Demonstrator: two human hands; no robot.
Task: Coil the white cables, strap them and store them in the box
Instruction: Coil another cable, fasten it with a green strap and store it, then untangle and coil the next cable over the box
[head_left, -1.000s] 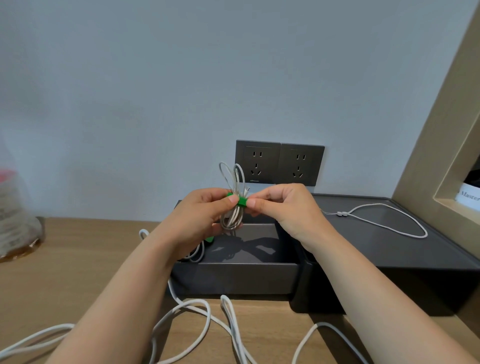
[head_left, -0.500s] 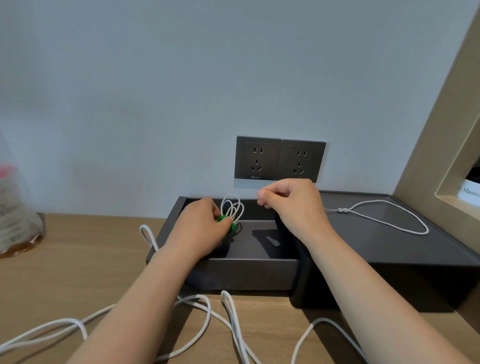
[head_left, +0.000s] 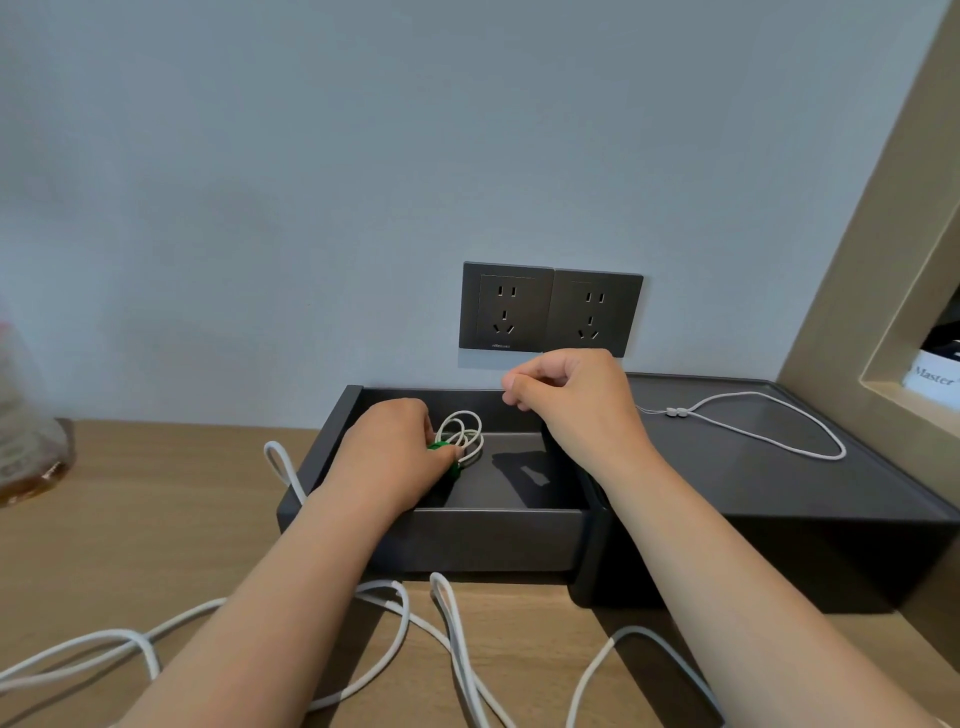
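An open dark grey box (head_left: 493, 535) stands on the wooden desk against the wall. My left hand (head_left: 395, 457) reaches down inside it and holds a small coiled white cable (head_left: 462, 434) by its green strap (head_left: 441, 448); the coil's loops lie low in the box. My right hand (head_left: 566, 400) hovers above the box's right rear corner with fingers curled and nothing in it. Loose white cables (head_left: 415, 623) sprawl over the desk in front of the box, and one loop (head_left: 280, 462) hangs at the box's left side.
A dark grey lid or tray (head_left: 779, 493) adjoins the box on the right and carries a thin white cord (head_left: 753, 421). Two wall sockets (head_left: 550, 312) sit behind. A clear bag (head_left: 26, 431) stands far left. A beige frame (head_left: 883, 312) rises at right.
Both hands were fastening the green strap on the coil above the box. My left hand then lowered the strapped coil into the box, while my right hand let go and stayed raised.
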